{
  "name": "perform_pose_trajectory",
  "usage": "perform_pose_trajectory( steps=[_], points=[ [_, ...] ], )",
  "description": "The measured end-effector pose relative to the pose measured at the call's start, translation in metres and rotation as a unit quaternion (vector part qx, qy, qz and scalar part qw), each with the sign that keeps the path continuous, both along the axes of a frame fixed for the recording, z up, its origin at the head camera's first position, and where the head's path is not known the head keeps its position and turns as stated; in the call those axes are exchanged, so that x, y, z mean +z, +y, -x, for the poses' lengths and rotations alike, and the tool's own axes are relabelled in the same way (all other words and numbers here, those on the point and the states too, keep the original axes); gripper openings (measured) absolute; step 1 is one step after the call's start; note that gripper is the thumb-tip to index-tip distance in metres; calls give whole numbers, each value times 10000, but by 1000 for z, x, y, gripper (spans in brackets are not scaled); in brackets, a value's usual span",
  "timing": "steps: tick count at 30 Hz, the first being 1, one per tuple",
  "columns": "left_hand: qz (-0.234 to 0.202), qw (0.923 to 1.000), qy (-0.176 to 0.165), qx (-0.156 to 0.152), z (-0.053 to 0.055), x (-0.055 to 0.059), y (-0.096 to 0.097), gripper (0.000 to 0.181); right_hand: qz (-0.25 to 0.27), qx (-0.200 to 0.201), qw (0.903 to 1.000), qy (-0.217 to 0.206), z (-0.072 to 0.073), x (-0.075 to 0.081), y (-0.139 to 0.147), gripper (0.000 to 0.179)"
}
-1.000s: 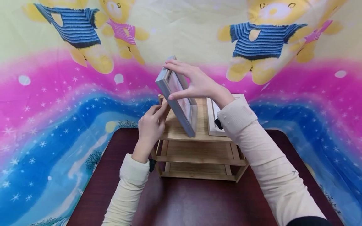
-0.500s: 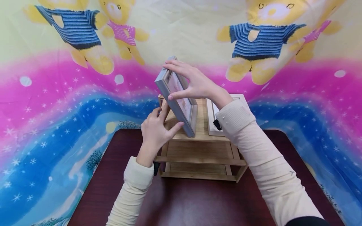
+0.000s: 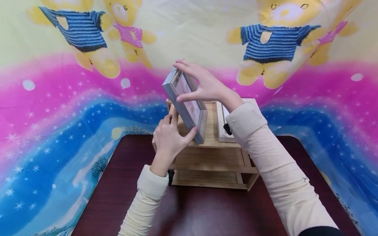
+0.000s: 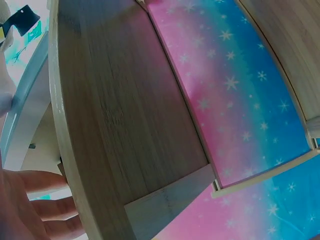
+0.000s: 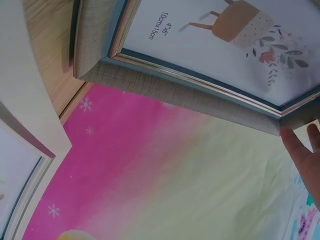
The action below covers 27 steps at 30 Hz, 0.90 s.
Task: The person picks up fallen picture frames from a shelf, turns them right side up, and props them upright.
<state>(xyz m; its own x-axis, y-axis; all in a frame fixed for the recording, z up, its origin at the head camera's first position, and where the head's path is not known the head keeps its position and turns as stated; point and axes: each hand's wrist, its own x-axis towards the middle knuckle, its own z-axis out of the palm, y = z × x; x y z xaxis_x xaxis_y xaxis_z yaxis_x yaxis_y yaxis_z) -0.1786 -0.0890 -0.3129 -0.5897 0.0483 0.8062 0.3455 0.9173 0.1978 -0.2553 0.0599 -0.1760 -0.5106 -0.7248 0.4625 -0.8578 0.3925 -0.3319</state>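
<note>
A grey picture frame (image 3: 192, 109) stands tilted on the top board of a wooden shelf (image 3: 211, 139). My right hand (image 3: 203, 83) holds its upper part, fingers over the top and thumb against the side edge. Low on the frame, my left hand (image 3: 169, 137) has its thumb on the side edge and its fingers behind, partly hidden. The right wrist view shows the grey picture frame (image 5: 190, 97) with a printed animal and leaves, fingertips at one corner. A white picture frame (image 3: 220, 131) lies on the board, partly covered by my right arm.
The shelf has lower tiers (image 3: 206, 157) and stands on a dark red table (image 3: 206, 209). Behind it hangs a cloth (image 3: 189, 36) printed with bears and snowflakes. In the left wrist view, a shelf board (image 4: 120, 100) fills much of the picture.
My left hand has moved a little to the right, and its thumb has come out onto the grey picture frame's lower edge. The frame and my right hand have hardly moved.
</note>
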Motion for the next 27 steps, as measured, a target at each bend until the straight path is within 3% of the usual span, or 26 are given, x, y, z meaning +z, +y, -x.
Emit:
perform_pose_trajectory(
  steps=[9, 17, 22, 27],
  points=[
    [5, 9999, -168, 13, 0, 1, 0, 84, 165, -336, 9949, -933, 17, 3, 5, 77],
    [42, 9999, -119, 18, 0, 1, 0, 84, 264, -482, 9814, -1838, 30, -1, 7, 71],
    [70, 9998, -211, 1, 0, 1, 0, 84, 350, -411, 9747, -2170, 33, -3, 7, 69],
    [68, 9985, -542, -25, -1, 5, -5, 85, 405, -433, 9732, -2220, 34, -3, 5, 67]
  ],
)
